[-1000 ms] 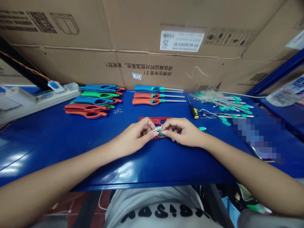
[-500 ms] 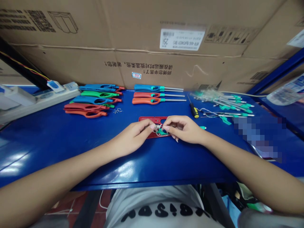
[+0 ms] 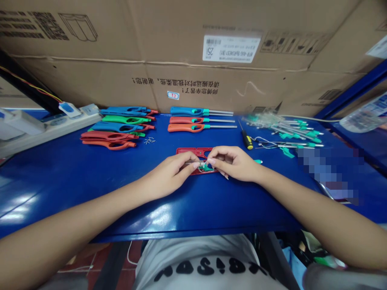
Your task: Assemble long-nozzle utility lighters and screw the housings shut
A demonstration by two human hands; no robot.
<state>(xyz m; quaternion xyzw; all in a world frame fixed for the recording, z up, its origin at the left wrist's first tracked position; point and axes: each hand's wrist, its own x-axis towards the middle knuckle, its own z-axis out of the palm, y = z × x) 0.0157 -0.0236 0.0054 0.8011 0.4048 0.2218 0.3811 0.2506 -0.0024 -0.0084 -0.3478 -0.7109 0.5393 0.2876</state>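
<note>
Two red handle shells point(image 3: 198, 151) lie on the blue table in front of me, with a green part point(image 3: 207, 167) and thin wires in the nearer one. Over the left part of the shells, my left hand point(image 3: 178, 169) pinches a small whitish piece point(image 3: 202, 164) between thumb and fingertips. My right hand point(image 3: 231, 163) is just beside it, its thumb and index finger pressed together at the wires; what exactly they grip is too small to tell. A green tip pokes out right of my right hand.
Blue, green and red handles point(image 3: 110, 137) lie back left, near small screws point(image 3: 149, 140) and a power strip point(image 3: 51, 129). Three lighters with metal tubes point(image 3: 187, 128) lie back centre. A screwdriver point(image 3: 248, 141), green-ended metal tubes point(image 3: 298, 131) and a blurred item point(image 3: 328, 173) are on the right.
The whitish piece and my left fingertips have shifted slightly to the right, towards my right hand. My right hand has barely moved.
</note>
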